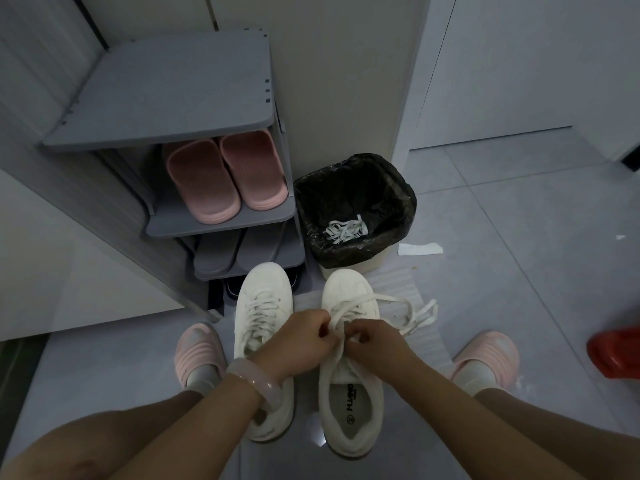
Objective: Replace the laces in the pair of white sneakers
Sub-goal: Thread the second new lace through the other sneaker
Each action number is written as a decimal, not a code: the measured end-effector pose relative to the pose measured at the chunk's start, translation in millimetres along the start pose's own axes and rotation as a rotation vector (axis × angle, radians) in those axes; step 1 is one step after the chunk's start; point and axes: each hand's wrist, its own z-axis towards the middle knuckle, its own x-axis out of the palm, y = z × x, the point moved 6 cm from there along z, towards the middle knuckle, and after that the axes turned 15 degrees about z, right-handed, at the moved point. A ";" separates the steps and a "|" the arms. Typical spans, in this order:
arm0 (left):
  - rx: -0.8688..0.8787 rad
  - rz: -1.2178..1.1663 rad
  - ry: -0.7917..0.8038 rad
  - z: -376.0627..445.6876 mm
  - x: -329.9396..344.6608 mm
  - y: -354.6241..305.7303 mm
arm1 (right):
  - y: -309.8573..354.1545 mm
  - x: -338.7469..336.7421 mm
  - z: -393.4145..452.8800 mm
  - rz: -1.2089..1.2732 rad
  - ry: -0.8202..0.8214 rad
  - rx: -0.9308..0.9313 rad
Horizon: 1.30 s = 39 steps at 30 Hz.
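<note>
Head view, steeply down, close

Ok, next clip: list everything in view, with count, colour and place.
sneakers: 2, white, side by side on the floor between the feet
lace: 1, white, in the right-hand sneaker, ends trailing right
old laces: a bundle, white, inside the bin
bin: 1, black liner, right of the rack
shoe rack: 1, grey, upper left
pink slippers: 2, on the rack's upper shelf
grey slippers: 2, shelf below
paper scrap: 1, white, floor right of the bin
red object: 1, right edge
left hand: pinches the lace
right hand: pinches the lace
</note>
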 end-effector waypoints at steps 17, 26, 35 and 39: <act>-0.189 -0.182 0.090 -6.6 -6.0 2.9 | 39.7 -165.9 -39.1 0.734 -0.901 -0.223; -0.114 -0.248 0.059 -8.3 -9.4 -4.6 | 21.3 -10.6 -6.3 -0.532 -0.038 -0.149; -0.139 -0.217 0.067 -4.1 -5.3 0.5 | 33.4 -53.6 -11.3 -0.443 0.088 -0.132; -0.031 0.106 -0.136 2.5 -11.6 -6.9 | 22.7 -40.4 -22.7 -0.530 0.305 -0.098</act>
